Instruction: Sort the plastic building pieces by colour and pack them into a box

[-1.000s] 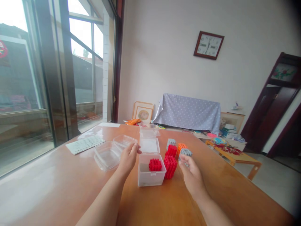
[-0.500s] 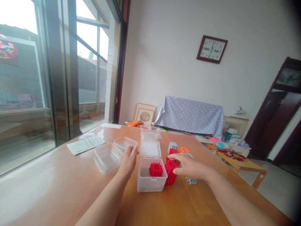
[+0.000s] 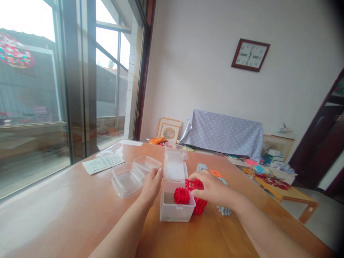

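My right hand (image 3: 206, 186) pinches a red lattice block (image 3: 194, 184) of interlocking plastic pieces, just over the right rim of a clear plastic box (image 3: 177, 214). Inside that box lies another red lattice block (image 3: 182, 195). More red blocks (image 3: 200, 207) stand against the box's right side, partly behind my right hand. My left hand (image 3: 152, 184) is at the box's far left corner with its fingers curled together; whether they grip anything is hidden. The box's lid (image 3: 175, 170) hangs open at the back.
Left of my left hand are two clear containers (image 3: 127, 180) and a paper sheet stack (image 3: 103, 163). Grey pieces (image 3: 224, 210) and an orange piece (image 3: 215, 173) lie right of the red blocks. Another clear box (image 3: 176, 153) stands farther back on the wooden table (image 3: 67, 215).
My right hand has closed on a red block and moved it left to the box's rim. My left hand stays beside the box. The whole view has shifted slightly.
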`<state>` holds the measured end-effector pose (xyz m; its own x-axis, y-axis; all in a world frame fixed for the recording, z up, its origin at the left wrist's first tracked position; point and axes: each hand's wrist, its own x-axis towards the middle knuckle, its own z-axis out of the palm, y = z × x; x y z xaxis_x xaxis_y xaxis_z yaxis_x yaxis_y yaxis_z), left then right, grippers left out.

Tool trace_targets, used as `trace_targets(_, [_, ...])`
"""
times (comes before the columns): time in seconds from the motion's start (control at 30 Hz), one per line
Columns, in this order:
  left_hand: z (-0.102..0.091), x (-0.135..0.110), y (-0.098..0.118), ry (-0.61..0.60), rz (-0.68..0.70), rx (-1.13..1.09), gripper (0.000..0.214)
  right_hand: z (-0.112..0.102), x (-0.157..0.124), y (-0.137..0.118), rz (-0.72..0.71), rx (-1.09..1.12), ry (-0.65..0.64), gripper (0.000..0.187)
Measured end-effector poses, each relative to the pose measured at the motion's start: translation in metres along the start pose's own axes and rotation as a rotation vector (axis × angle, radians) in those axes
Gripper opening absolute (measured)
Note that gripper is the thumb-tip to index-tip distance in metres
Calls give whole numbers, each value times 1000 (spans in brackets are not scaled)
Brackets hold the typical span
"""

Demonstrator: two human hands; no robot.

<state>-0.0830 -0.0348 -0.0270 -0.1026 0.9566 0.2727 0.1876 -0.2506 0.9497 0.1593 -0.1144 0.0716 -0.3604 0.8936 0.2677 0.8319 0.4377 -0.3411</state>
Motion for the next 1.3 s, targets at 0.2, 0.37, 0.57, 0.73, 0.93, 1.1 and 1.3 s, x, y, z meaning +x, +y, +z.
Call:
trace_targets(0.2, [1,1,-6,-18,20,-2,46,25,14,-14,-69,-148,-60,21])
trace_targets(0.37, [2,1,-5,-27,35,-1,47,28,13,-11,-67,-195,-83,23])
trace_targets(0.57, [3,0,-2,-37,19,20,39,30,8,-23,-95,-216,-107,14])
trace_targets(0.73, [5,-1,-2,-48,16,1,25,37,4,-28,-111,-309,-124,28])
trace_targets(0.93, [5,0,-3,-35,-15,-30,26,24,3,-16,-48,-196,-23,22])
trace_targets(1.1, [5,0,-2,-27,-9,-56,28,3,1,17,46,-151,0,26])
trace_targets(1.3, [6,0,-3,-35,3,-63,29,-7,-8,41,60,-125,-195,49])
